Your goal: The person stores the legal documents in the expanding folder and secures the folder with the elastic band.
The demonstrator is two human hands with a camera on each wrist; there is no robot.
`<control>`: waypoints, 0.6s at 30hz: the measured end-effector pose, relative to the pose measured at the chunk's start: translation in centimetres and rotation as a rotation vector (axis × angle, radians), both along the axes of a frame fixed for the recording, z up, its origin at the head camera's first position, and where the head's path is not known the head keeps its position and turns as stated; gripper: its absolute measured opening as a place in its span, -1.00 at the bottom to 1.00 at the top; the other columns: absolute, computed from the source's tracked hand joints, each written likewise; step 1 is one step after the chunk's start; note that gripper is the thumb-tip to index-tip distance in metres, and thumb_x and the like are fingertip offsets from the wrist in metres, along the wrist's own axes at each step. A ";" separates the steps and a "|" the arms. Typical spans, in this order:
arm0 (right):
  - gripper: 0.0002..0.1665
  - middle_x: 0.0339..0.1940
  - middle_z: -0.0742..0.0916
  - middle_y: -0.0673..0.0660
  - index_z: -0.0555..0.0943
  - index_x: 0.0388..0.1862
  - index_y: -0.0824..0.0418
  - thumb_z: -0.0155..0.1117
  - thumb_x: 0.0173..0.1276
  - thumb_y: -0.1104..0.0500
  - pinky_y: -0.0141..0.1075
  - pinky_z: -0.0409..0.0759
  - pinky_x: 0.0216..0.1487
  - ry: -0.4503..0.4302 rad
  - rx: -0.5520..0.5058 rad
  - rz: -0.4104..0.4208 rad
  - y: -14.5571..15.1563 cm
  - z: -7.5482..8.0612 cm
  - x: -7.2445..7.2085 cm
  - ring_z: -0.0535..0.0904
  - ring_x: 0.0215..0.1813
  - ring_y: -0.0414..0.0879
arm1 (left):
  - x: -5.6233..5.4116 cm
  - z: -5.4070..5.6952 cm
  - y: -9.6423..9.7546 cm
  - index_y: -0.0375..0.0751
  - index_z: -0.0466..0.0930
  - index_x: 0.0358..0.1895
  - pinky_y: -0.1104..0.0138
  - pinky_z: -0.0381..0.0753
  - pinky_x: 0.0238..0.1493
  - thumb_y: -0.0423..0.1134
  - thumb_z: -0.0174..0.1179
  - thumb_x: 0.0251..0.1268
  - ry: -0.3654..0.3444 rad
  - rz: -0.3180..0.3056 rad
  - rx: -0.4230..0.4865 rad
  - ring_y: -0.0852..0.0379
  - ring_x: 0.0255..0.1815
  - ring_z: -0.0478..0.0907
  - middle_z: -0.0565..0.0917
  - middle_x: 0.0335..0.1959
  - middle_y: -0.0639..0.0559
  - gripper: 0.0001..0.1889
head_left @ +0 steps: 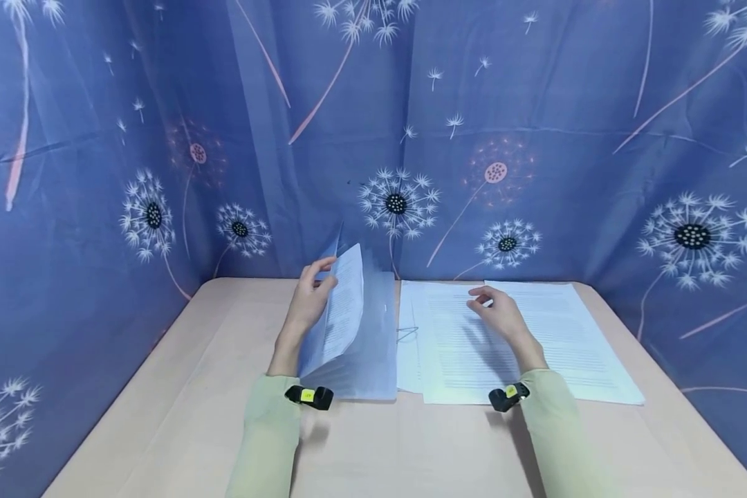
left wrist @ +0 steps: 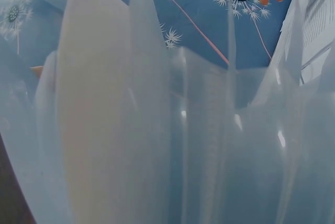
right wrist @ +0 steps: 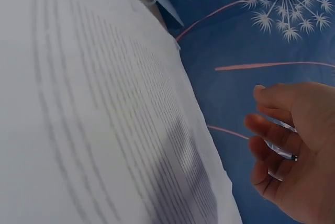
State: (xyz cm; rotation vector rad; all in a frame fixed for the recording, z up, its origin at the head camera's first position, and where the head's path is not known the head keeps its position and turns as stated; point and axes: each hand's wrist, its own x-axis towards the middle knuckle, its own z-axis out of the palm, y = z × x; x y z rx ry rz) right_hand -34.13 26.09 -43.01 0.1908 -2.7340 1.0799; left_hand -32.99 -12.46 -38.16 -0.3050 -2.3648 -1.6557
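A blue folder with clear sleeves (head_left: 376,353) lies spread on the table. My left hand (head_left: 306,301) holds its raised cover and a standing sleeve with a printed sheet (head_left: 346,297) inside. In the left wrist view, the upright translucent sleeves (left wrist: 209,145) fill most of the picture and hide nearly all of that hand. My right hand (head_left: 501,315) hovers over the printed papers (head_left: 460,360), its fingers loosely bent and holding nothing. The right wrist view shows the same hand (right wrist: 301,145) apart from the printed page (right wrist: 99,109), with a shadow cast on the sheet.
The papers overlap to the right of the folder on a pale wooden table (head_left: 180,387). A thin looped line (head_left: 407,333), unclear in kind, shows near the papers' left edge. A blue dandelion-print curtain (head_left: 324,173) hangs behind the table and at both sides.
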 end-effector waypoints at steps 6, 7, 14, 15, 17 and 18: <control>-0.54 -0.07 0.69 0.30 0.56 0.22 0.31 0.16 0.48 0.06 -0.21 0.55 -0.21 -0.010 0.048 0.018 1.6 -0.1 0.2 0.63 -0.14 0.11 | 0.0 -0.2 0.3 0.07 0.39 0.40 -0.04 0.43 0.24 -0.11 -0.02 0.37 -0.001 0.003 0.003 -0.13 0.21 0.42 0.37 0.31 -0.08 -0.48; -0.53 -0.06 0.70 0.30 0.55 0.23 0.31 0.16 0.49 0.05 -0.19 0.56 -0.20 -0.014 0.054 0.015 1.9 -0.1 0.3 0.63 -0.14 0.11 | -0.1 -0.2 0.3 0.07 0.39 0.40 -0.04 0.43 0.24 -0.11 -0.02 0.37 -0.001 0.003 0.003 -0.13 0.21 0.42 0.37 0.31 -0.08 -0.48; -0.53 -0.04 0.69 0.34 0.54 0.24 0.34 0.16 0.49 0.07 -0.04 0.59 -0.11 -0.021 0.098 0.008 3.7 -0.3 0.8 0.63 -0.10 0.15 | 0.0 -0.1 0.3 0.05 0.38 0.41 -0.03 0.43 0.24 -0.12 -0.02 0.37 0.003 0.001 0.003 -0.13 0.20 0.42 0.37 0.33 -0.12 -0.48; -0.52 -0.04 0.69 0.34 0.54 0.24 0.34 0.16 0.49 0.06 -0.03 0.59 -0.10 -0.023 0.100 0.008 3.9 -0.2 0.8 0.63 -0.10 0.15 | 0.0 -0.1 0.3 0.05 0.38 0.41 -0.03 0.43 0.24 -0.12 -0.02 0.37 0.004 0.001 0.003 -0.13 0.20 0.42 0.37 0.33 -0.12 -0.47; -0.52 -0.04 0.70 0.33 0.54 0.24 0.33 0.17 0.49 0.05 -0.03 0.59 -0.11 -0.028 0.103 0.007 4.2 -0.3 0.9 0.63 -0.11 0.14 | 0.1 -0.1 0.1 0.06 0.38 0.41 -0.03 0.43 0.24 -0.12 -0.02 0.38 0.004 0.005 0.001 -0.14 0.21 0.42 0.37 0.33 -0.12 -0.47; -0.52 -0.04 0.69 0.33 0.54 0.24 0.33 0.16 0.49 0.05 -0.04 0.58 -0.12 -0.031 0.106 0.006 4.3 -0.3 1.0 0.63 -0.12 0.13 | 0.2 -0.1 0.0 0.07 0.38 0.41 -0.03 0.44 0.24 -0.12 -0.02 0.38 0.003 0.007 0.001 -0.13 0.21 0.42 0.37 0.33 -0.11 -0.48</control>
